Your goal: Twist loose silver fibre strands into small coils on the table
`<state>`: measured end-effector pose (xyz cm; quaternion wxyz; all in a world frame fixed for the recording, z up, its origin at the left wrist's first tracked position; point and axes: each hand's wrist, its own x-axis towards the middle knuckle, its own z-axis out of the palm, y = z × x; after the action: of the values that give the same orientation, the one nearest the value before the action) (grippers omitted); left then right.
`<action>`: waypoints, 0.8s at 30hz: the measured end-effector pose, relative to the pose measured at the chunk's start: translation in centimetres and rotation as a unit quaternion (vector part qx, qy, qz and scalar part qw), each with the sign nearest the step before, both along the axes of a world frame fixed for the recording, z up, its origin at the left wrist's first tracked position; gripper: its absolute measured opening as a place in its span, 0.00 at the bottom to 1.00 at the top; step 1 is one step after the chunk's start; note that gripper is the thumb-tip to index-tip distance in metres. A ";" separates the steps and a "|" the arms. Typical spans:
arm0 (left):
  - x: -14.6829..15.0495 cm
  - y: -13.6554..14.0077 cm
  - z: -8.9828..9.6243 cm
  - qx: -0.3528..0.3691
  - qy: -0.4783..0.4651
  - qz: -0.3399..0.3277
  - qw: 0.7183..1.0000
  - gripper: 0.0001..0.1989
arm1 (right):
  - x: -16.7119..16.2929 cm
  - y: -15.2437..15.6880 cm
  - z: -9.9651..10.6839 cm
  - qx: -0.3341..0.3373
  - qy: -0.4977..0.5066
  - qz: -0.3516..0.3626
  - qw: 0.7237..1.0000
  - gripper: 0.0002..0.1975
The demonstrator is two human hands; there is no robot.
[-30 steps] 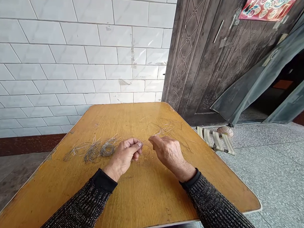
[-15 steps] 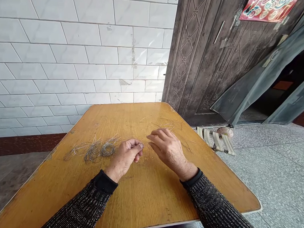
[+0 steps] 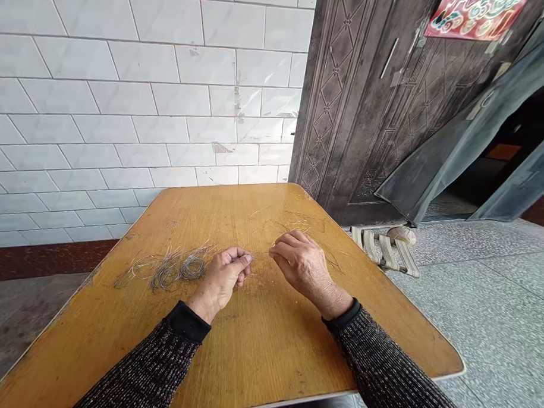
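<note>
Over the middle of the wooden table [image 3: 249, 334], my left hand [image 3: 225, 277] is closed in a pinch, thumb on forefinger. A thin wire [image 3: 261, 254] shows faintly in the gap between my hands, reaching from the left fingertips toward the right ones. My right hand [image 3: 301, 261] has its thumb and fingertips pinched together at the wire's other end. Coils of thin grey wire [image 3: 193, 265] lie left of my left hand. Loose strands of wire [image 3: 298, 221] are scattered beyond and to the right of my right hand.
A white tiled wall [image 3: 124, 97] stands behind the table. To the right are a dark carved door [image 3: 368, 112] and a grey-green curtain [image 3: 461, 139]. A striped folding stool [image 3: 389, 250] and a round object [image 3: 402, 235] are on the floor beside the table's right edge.
My right fingers, spread apart before, have closed into a pinch, and that hand has moved slightly right. My left hand has shifted a little left, still pinched. The gap between them is wider.
</note>
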<state>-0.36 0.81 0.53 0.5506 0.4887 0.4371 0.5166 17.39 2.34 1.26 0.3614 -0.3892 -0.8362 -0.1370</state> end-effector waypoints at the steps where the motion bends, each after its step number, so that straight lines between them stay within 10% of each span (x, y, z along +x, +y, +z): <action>1: -0.2 0.1 0.0 -0.005 -0.015 0.008 1.000 0.09 | 0.2 0.2 0.0 -0.011 0.014 -0.013 1.000 0.11; 7: -0.5 0.3 0.7 -0.035 -0.127 0.049 0.990 0.08 | 0.2 0.8 -0.5 -0.166 0.205 -0.014 0.964 0.11; 13: -0.1 -0.3 0.7 -0.054 -0.170 -0.005 0.984 0.06 | -1.6 0.4 -1.1 -0.405 0.375 0.172 0.816 0.13; 18: -0.2 -0.3 0.6 -0.074 -0.193 -0.039 0.978 0.03 | -1.5 -0.4 -0.3 -0.466 0.436 0.218 0.738 0.14; 24: 0.2 -0.3 0.7 -0.085 -0.245 -0.004 0.966 0.04 | -1.7 -1.1 0.2 -0.481 0.427 0.268 0.718 0.10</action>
<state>-0.15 0.47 1.25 0.6829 0.3001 0.3290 0.5791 15.72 1.28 1.43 0.4654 -0.2879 -0.6161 0.5666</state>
